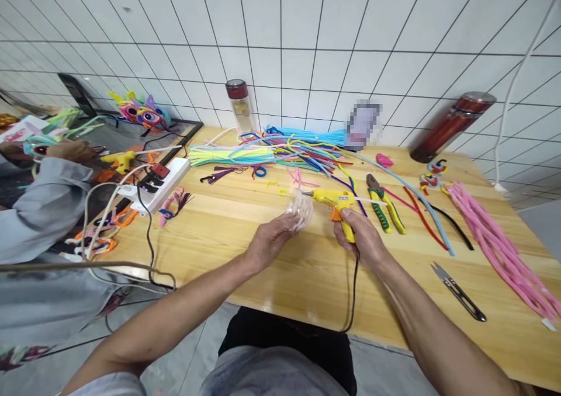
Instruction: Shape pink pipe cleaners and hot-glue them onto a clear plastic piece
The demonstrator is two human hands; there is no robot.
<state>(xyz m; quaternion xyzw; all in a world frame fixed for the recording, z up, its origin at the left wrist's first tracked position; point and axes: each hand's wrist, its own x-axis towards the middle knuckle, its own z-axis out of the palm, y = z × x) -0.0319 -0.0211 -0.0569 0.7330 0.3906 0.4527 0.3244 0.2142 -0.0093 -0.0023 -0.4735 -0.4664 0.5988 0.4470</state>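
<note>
My right hand [357, 232] is wrapped round the handle of a yellow hot glue gun [331, 197], a finger near its orange trigger. A white glue stick [370, 201] pokes out of the gun's back. Pinched in my left hand [269, 241] is a crumpled clear plastic piece [300, 210], close by the gun's nozzle; whether they touch I cannot tell. Behind them lie pink pipe cleaner bits [300, 177] and a small yellow bent piece [284, 192]. Green-and-yellow pliers [385, 203] rest to the right of the gun.
Bundled pipe cleaners [245, 153] lie along the back, pink ones [495, 244] at right. Thread snips [458, 291] lie near the front edge. A white power strip [164, 186] with cords stands left, beside a co-worker's sleeve [56, 209]. A red thermos [451, 127] and glass bottle [241, 107] stand behind.
</note>
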